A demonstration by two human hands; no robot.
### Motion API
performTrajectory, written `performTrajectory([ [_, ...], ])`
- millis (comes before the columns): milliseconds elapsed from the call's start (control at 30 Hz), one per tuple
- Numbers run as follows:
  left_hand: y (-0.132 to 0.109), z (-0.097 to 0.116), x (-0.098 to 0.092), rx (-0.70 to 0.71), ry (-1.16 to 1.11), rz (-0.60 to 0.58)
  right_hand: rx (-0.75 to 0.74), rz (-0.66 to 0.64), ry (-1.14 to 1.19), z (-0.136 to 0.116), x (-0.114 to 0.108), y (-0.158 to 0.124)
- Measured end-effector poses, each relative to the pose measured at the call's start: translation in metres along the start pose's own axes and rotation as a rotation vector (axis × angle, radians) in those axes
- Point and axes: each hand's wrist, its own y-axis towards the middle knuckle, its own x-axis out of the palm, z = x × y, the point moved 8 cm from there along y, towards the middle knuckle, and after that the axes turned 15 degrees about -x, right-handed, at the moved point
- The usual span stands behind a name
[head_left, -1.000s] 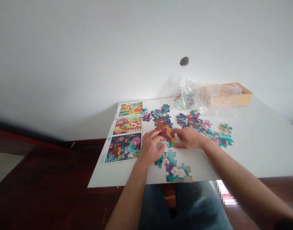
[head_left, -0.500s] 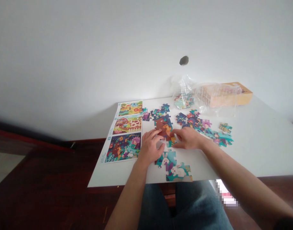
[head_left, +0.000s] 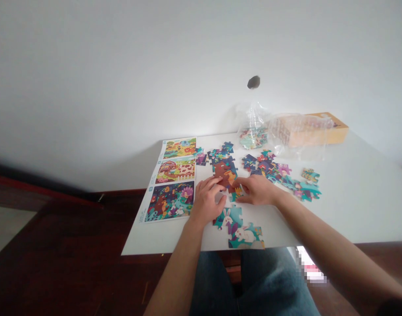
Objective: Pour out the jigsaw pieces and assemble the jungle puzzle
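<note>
The left hand [head_left: 205,202] and right hand [head_left: 257,190] rest narrow fingers [head_left: 214,183] on the puzzle pieces [head_left: 224,172], maybe without real grip. This thin card seems light, stiff, best taken at edges.

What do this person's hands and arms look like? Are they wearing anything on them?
The left hand and right hand are bare, with no gloves or visible rings. The left forearm and right forearm have no sleeves. A dark patch shows near the corner, but its nature is unclear.
</note>
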Motion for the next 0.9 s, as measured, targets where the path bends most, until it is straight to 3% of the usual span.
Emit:
performTrajectory([
  [433, 0.0, -0.001, 0.001, -0.003, 0.002, 0.005, -0.028, 0.013, 0.047, -0.002, -0.004, -0.002],
  [600, 0.0, -0.002, 0.001, -0.004, -0.001, 0.004, 0.043, 0.076, 0.025, 0.009, -0.014, -0.006],
  [900, 0.001, -0.003, 0.002, -0.021, 0.006, 0.003, 0.06, 0.047, 0.04, 0.009, -0.009, -0.004],
])
